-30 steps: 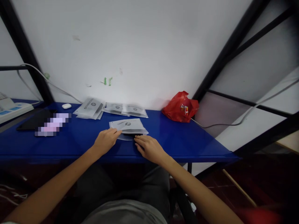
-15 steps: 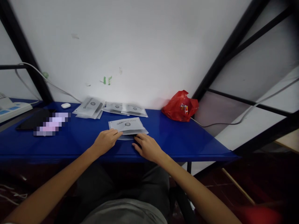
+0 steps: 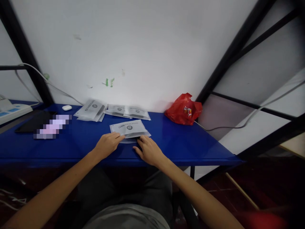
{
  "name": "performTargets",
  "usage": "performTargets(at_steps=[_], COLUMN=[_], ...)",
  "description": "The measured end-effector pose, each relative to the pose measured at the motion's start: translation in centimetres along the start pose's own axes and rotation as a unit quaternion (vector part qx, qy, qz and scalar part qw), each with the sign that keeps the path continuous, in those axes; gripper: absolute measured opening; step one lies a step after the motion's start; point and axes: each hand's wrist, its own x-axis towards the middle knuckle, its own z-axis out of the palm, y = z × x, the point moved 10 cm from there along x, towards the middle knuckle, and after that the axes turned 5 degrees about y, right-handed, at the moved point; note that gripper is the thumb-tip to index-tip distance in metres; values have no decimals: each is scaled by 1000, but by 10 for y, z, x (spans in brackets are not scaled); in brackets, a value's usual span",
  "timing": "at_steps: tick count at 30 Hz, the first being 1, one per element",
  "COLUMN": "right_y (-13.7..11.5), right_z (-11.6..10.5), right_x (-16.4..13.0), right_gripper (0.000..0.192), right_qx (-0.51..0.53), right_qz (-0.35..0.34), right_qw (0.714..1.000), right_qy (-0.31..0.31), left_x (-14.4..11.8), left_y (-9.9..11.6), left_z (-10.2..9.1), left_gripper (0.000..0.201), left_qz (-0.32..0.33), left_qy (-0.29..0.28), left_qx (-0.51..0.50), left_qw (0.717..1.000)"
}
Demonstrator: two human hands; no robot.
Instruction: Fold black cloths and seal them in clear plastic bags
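Note:
A frosted plastic pouch (image 3: 132, 128) with dark printed lettering lies near the table's front, its mouth edge toward me. My left hand (image 3: 107, 145) pinches the pouch's near left edge between thumb and fingers. At the near right edge is my right hand (image 3: 149, 150), its fingertips reaching in at the parted mouth, where they are partly hidden. Its thumb is held apart from the fingers and touches nothing. Behind, a stack of similar pouches (image 3: 91, 109) rests at the left, and more pouches (image 3: 137, 112) lie against the wall.
A red plastic bag (image 3: 183, 109) stands at the back right of the blue table (image 3: 186, 143). On the left are a white earbud case (image 3: 67, 107), a dark tablet (image 3: 32, 121), a blurred-out phone (image 3: 53, 126) and a power strip (image 3: 15, 111). A cable runs along the right.
The pouch's top layer has shifted slightly left. My right hand has moved a little left, its fingertips still at the pouch's mouth. My left hand keeps its hold.

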Motion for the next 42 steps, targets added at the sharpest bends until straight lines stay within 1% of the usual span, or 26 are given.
performTargets(at_steps=[3, 7, 13, 21, 27, 32, 38, 42], right_y=[-1, -4, -4, 2, 7, 9, 7, 8], right_z=[1, -1, -2, 3, 6, 6, 4, 7], right_x=[-2, -2, -1, 2, 5, 7, 7, 6], right_gripper=[31, 33, 34, 43, 43, 41, 42, 45], right_qx=[-19, -41, -14, 37, 91, 90, 82, 90], right_qz=[2, -10, -12, -4, 10, 20, 7, 2], right_qw=[1000, 999, 1000, 999, 996, 996, 997, 996], right_qy=[-7, -1, 1, -8, -2, -1, 4, 1], left_x=[0, -1, -1, -2, -3, -2, -2, -2], left_y=[-1, -2, -3, 1, 1, 1, 2, 4], left_z=[1, 2, 3, 0, -4, -6, -9, -11], left_gripper=[29, 30, 30, 29, 29, 29, 29, 29], left_qz=[-1, 0, 0, 20, 27, 23, 29, 35], left_qy=[-6, -17, -23, -4, 28, 34, 43, 52], left_qx=[1, 4, 18, 18, 1, 2, 1, 1], left_qw=[1000, 1000, 1000, 1000, 999, 999, 999, 998])
